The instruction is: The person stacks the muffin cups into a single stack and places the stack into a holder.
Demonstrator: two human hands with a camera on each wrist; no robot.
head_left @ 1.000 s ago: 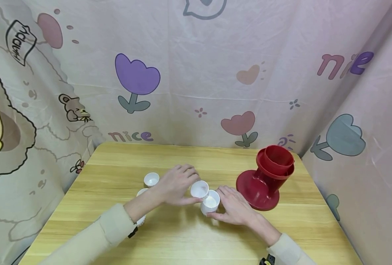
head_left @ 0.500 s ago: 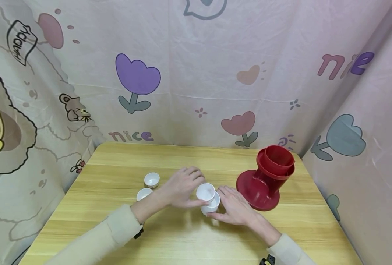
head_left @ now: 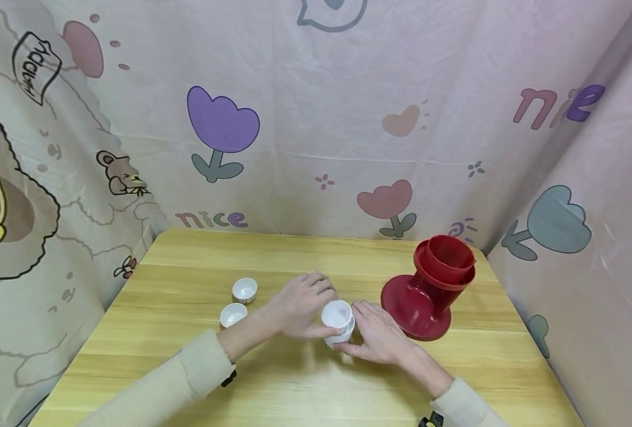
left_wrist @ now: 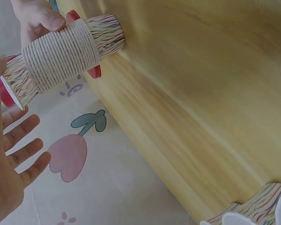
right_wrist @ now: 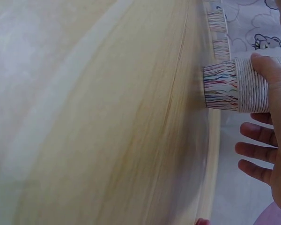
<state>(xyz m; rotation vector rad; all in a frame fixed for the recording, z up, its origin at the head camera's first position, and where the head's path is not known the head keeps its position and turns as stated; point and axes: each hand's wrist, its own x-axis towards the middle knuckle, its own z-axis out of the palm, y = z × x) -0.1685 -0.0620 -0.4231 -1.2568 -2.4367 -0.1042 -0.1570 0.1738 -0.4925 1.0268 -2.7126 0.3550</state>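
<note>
In the head view my left hand [head_left: 302, 303] pinches a white paper cup [head_left: 337, 314] near its rim, thumb in front and fingers behind. That cup sits partway into the top of a stack of paper cups [left_wrist: 61, 56], which shows close-packed white rims and a multicoloured streaky pattern below. My right hand [head_left: 375, 332] grips this stack from the right, its thumb [left_wrist: 51, 19] lying along the rims. The stack's bottom cup [right_wrist: 220, 86] stands upright at the table surface in the right wrist view. The left hand's lower fingers [left_wrist: 25, 129] spread away from the cup.
Two more paper cups, a far one [head_left: 244, 290] and a nearer one [head_left: 234, 314], stand left of my left forearm. A red plastic piece [head_left: 417, 308] with a round base and cylindrical holder stands right of my hands. A patterned curtain [head_left: 294, 118] surrounds the wooden table [head_left: 209, 255].
My left hand has moved right with the cup, from beside the stack's rim to over it and into its top. The right hand has kept its hold on the stack.
</note>
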